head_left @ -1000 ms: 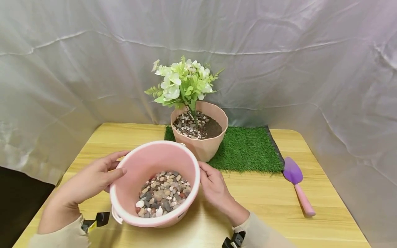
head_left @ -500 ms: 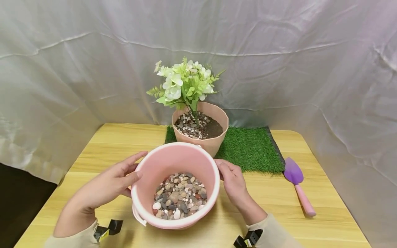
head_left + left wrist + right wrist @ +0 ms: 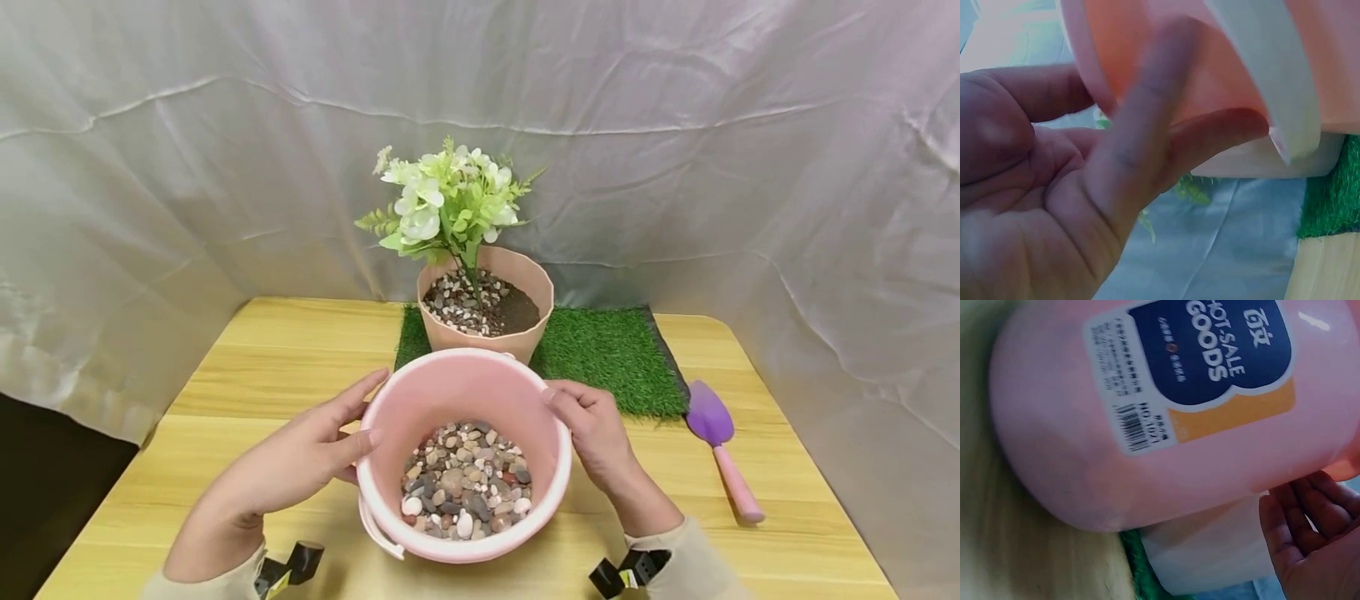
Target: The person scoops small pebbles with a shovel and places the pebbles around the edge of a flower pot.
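A pink bucket (image 3: 468,383) with a white rim is held between both hands, its mouth tipped toward the head camera. Mixed pebbles (image 3: 465,487) cover its bottom. My left hand (image 3: 303,458) grips the rim on the left, thumb over the inside and fingers outside, as the left wrist view also shows. On the opposite side, my right hand (image 3: 600,433) holds the rim with its thumb on top. The white bail handle (image 3: 381,531) hangs at the lower left. In the right wrist view, a blue and orange label (image 3: 1210,362) shows on the bucket's side.
Behind the bucket stands a peach flowerpot (image 3: 525,275) with soil, pebbles and a white-flowered plant (image 3: 457,200). It sits on a green turf mat (image 3: 615,358). A purple trowel (image 3: 708,414) with a pink handle lies on the wooden table (image 3: 795,500) at the right. Grey curtain surrounds the table.
Both hands have carried the bucket to the right, so it now stands in front of the flowerpot. The pebbles moved along with it; the trowel, mat and pot stayed put.
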The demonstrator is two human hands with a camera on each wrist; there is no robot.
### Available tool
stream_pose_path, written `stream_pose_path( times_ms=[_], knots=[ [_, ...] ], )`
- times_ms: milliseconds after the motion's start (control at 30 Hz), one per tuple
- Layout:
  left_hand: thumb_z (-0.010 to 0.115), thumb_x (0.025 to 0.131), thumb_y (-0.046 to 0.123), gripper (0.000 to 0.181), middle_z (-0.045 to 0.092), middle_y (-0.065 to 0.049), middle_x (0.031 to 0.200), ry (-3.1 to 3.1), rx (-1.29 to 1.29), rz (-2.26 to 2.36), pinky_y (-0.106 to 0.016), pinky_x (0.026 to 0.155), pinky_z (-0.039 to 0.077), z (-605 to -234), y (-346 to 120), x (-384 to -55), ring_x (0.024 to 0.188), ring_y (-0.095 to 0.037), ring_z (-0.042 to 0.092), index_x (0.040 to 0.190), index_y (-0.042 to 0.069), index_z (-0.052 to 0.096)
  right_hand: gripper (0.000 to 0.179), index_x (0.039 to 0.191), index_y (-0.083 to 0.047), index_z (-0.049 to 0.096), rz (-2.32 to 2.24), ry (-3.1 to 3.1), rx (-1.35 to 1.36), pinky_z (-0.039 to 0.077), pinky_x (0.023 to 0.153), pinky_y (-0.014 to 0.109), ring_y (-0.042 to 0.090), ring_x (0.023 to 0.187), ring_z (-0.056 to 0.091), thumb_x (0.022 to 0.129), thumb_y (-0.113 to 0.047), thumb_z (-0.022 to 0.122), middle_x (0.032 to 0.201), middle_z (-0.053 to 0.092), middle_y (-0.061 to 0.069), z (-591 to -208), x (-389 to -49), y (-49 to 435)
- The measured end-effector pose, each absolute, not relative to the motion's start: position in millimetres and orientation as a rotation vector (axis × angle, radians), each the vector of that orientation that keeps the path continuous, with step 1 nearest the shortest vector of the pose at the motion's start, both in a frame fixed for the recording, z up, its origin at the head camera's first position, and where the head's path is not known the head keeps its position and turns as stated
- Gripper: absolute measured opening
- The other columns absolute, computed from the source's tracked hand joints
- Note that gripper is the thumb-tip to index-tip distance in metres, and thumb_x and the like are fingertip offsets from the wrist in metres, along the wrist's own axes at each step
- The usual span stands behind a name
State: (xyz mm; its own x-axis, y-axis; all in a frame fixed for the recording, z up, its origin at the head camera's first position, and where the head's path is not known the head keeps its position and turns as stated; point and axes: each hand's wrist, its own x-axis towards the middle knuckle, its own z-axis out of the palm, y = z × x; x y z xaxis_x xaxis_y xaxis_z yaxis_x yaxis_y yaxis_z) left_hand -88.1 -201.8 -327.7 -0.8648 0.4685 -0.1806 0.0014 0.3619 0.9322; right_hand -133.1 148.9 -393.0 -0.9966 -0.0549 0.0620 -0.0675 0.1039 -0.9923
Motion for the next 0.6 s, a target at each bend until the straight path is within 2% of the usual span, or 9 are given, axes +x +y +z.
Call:
stream_pose_path(
  times_ms=[100, 200, 300, 400, 600],
  knots=[
    [0.057, 0.110, 0.029, 0.072, 0.049, -0.024, 0.156, 2.328, 0.415, 1.400, -0.035, 0.091, 0.063, -327, -198, -89, 0.109, -0.024, 0.074, 0.171, 0.024, 0.019, 0.030, 0.115, 0.013, 0.075, 2.041, -2.372, 0.137, 0.065, 0.069, 0.030, 0.012, 0.074, 0.076, 0.099, -0.009, 0.061, 0.100, 0.079, 0.024, -390, -136, 153],
    [0.059, 0.108, 0.031, 0.071, 0.053, -0.015, 0.156, 2.505, 0.447, 1.251, -0.048, 0.107, 0.055, -327, -192, -92, 0.129, -0.027, 0.065, 0.169, 0.023, 0.025, 0.030, 0.114, 0.013, 0.075, 2.005, -2.413, 0.173, 0.064, 0.069, 0.029, 0.012, 0.075, 0.075, 0.098, -0.008, 0.061, 0.098, 0.078, 0.025, -389, -141, 157],
    [0.058, 0.108, 0.027, 0.071, 0.039, -0.016, 0.168, 2.659, 0.530, 1.132, -0.059, 0.123, 0.037, -330, -186, -97, 0.152, -0.036, 0.043, 0.169, 0.014, 0.025, 0.030, 0.114, 0.013, 0.075, 1.977, -2.456, 0.227, 0.064, 0.070, 0.028, 0.011, 0.076, 0.075, 0.098, -0.009, 0.062, 0.098, 0.078, 0.025, -388, -145, 161],
    [0.055, 0.108, 0.021, 0.070, 0.022, -0.014, 0.175, 2.740, 0.619, 1.065, -0.059, 0.129, 0.021, -336, -177, -102, 0.160, -0.037, 0.023, 0.168, 0.007, 0.023, 0.030, 0.114, 0.012, 0.075, 1.951, -2.482, 0.273, 0.063, 0.072, 0.027, 0.011, 0.078, 0.074, 0.098, -0.010, 0.062, 0.098, 0.079, 0.023, -387, -149, 165],
    [0.051, 0.105, 0.014, 0.071, 0.013, -0.006, 0.177, 2.772, 0.738, 1.029, -0.055, 0.131, 0.017, -341, -161, -112, 0.163, -0.031, 0.014, 0.169, 0.009, 0.020, 0.031, 0.116, 0.013, 0.074, 1.947, -2.521, 0.338, 0.063, 0.075, 0.025, 0.009, 0.083, 0.074, 0.099, -0.010, 0.062, 0.101, 0.079, 0.022, -383, -157, 174]
  ],
)
